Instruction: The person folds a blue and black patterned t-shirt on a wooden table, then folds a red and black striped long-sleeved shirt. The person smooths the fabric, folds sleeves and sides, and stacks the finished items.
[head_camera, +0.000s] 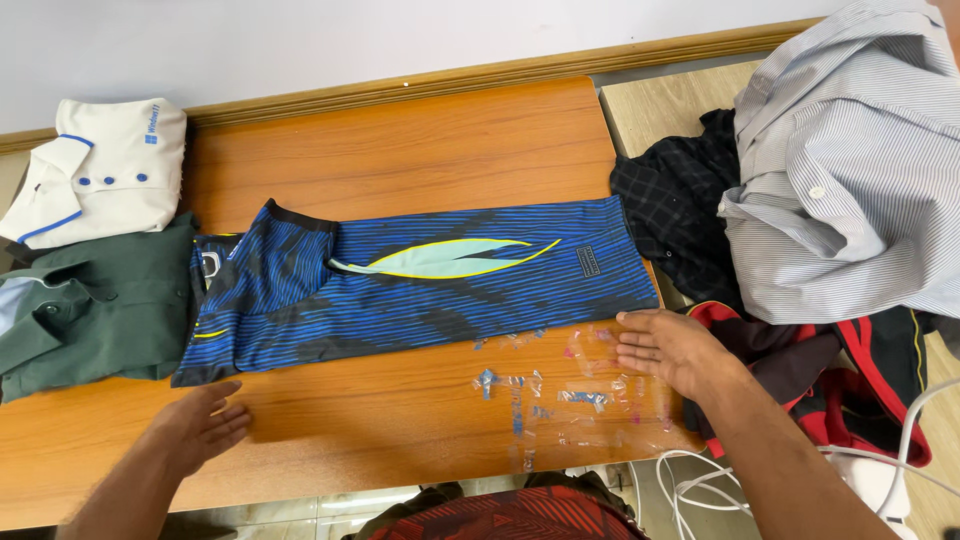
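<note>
A blue and black striped pair of shorts (420, 285) lies flat and folded lengthwise across the orange wooden table (400, 140). It bears a pale green leaf shape outlined in yellow. My left hand (200, 425) rests flat on the table just below the shorts' left end, fingers apart, holding nothing. My right hand (670, 350) lies palm down at the lower right corner of the shorts, fingertips close to the hem, also holding nothing.
A folded white polo shirt (100, 170) and a folded green shirt (90, 305) sit at the left. At the right lies a heap: grey striped shirt (850, 170), dark checked garment (675, 215), red and black cloth (860, 385). Tape scraps (545, 395) stick to the table. White cables (700, 480) hang below.
</note>
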